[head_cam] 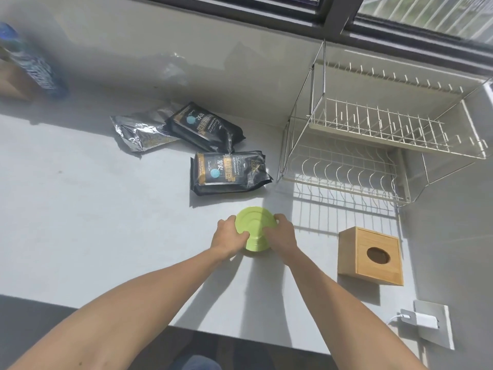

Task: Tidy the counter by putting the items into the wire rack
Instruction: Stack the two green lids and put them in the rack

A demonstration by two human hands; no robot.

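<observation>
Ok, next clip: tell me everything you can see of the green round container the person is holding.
The green container is a lime-green, squat round tin or tub; its material cannot be told. Its flat lid shows raised concentric rings, and a faint seam runs around the side wall. It stands upright on the grey counter, lid closed, in sunlight, in front of the nearer black coffee bag. The left hand and right hand clasp its sides, fingers curling over the lid's rim.
</observation>
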